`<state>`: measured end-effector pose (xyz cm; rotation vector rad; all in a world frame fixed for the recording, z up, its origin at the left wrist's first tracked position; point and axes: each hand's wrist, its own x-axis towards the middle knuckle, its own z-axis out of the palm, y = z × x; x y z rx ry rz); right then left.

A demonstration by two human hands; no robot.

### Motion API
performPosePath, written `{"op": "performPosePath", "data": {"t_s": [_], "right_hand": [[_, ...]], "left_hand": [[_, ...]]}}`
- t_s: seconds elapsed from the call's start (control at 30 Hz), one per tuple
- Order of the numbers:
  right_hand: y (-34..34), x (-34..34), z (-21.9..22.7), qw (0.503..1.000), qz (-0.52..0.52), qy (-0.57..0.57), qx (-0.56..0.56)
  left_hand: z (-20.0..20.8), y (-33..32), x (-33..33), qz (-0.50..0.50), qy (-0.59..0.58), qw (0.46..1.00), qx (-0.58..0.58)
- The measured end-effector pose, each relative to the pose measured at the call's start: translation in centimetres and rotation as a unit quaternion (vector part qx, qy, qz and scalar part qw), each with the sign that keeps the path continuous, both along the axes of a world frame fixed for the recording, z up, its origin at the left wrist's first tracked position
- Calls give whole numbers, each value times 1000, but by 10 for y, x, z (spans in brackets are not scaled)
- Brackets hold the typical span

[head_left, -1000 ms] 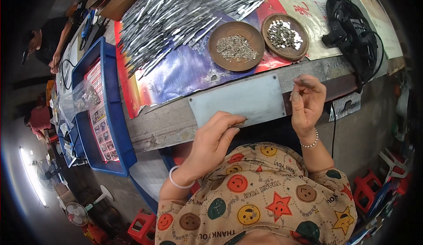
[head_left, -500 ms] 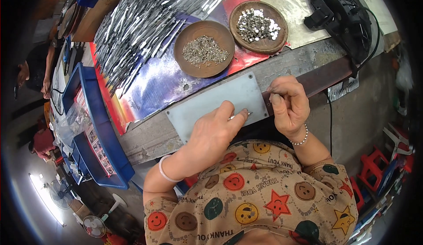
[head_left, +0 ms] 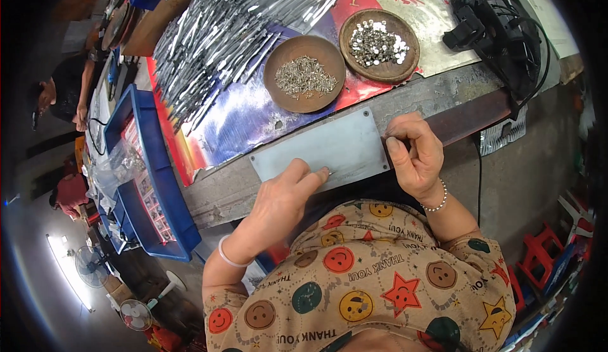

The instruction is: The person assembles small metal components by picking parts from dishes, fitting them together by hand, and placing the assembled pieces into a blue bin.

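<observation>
My left hand (head_left: 284,194) is closed in a pinch over the near edge of a pale grey plate (head_left: 316,143) with screws at its corners. A slim pointed metal piece (head_left: 330,173) sticks out from its fingertips; the rest of it is hidden. At the plate's right end, my right hand (head_left: 415,156) is closed, thumb against curled fingers. Something small and dark shows at its fingertips, too small to name. Beyond the plate stand a wooden bowl (head_left: 271,92) of tiny metal pins and another wooden bowl (head_left: 411,66) of small round metal parts.
Thin metal strips (head_left: 221,42) lie heaped at the far left. A blue plastic tray (head_left: 152,143) stands left of the plate. A black fan (head_left: 494,29) with a cable sits far right, near a dark brown bar (head_left: 472,114). Another person (head_left: 66,102) is at left.
My left hand has drawn back to the left along the plate with the slim metal piece. My right hand stays by the plate's right end. The whole view has shifted slightly.
</observation>
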<state>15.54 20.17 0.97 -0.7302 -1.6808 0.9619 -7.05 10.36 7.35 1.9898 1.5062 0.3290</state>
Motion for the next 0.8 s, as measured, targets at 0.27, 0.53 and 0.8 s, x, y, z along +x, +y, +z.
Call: {"op": "performPosePath", "data": {"t_s": [0.27, 0.53, 0.8], "right_hand": [[-4, 0, 7, 999, 9, 14, -34], [-33, -4, 29, 985, 153, -69, -38], [-48, -31, 37, 968, 213, -65, -117]], "left_hand": [[0, 23, 36, -33, -6, 999, 34], [-8, -4, 12, 24, -21, 999, 24], [-18, -56, 31, 270, -577, 766, -89]]}}
